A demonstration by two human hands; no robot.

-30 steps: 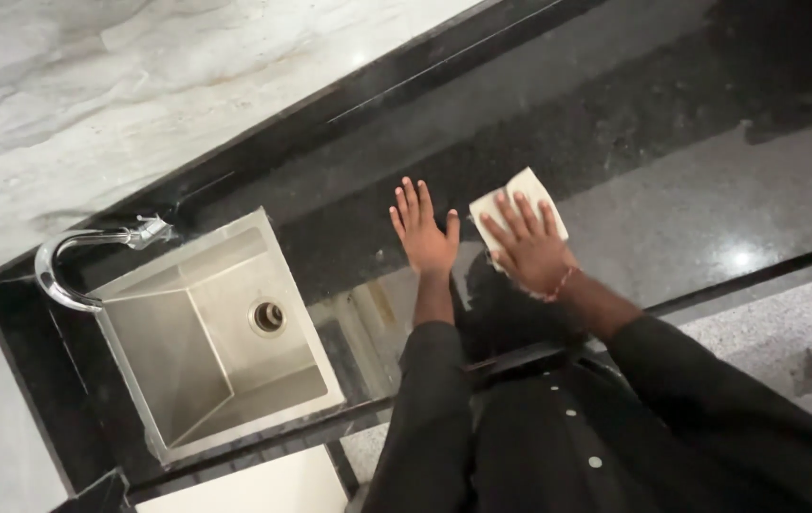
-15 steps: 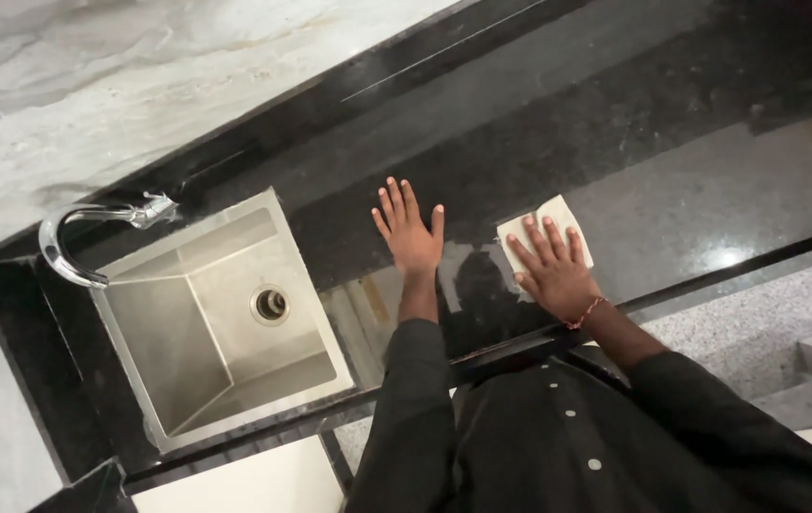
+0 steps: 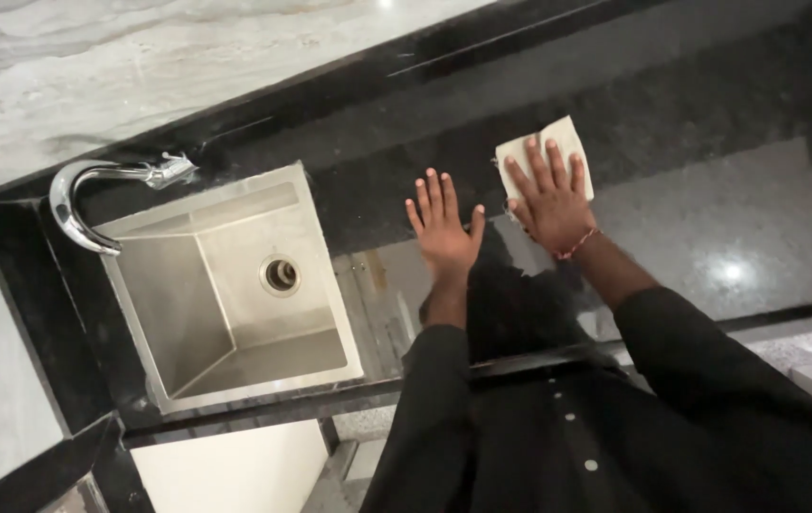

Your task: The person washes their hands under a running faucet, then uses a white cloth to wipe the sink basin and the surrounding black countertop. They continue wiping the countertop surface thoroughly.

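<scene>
Right hand (image 3: 550,204) flat, fingers spread, pressing a pale folded cloth (image 3: 544,152) onto the black counter (image 3: 710,190), near the back edge. Left hand (image 3: 444,233) also flat and spread, bare palm on counter just beside, holding nothing. Wiping well likely means even palm pressure, cloth kept flat, overlapping passes. Sink (image 3: 235,285) to the left: empty, only a drain (image 3: 280,275); tap (image 3: 93,190) curves over its rim.

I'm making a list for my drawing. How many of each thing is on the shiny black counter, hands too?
Hands: 2, left hand flat on the counter, right hand on the cloth
Cloth: 1, pale and folded
Sink: 1, square steel
Tap: 1, curved chrome
Total: 5
</scene>
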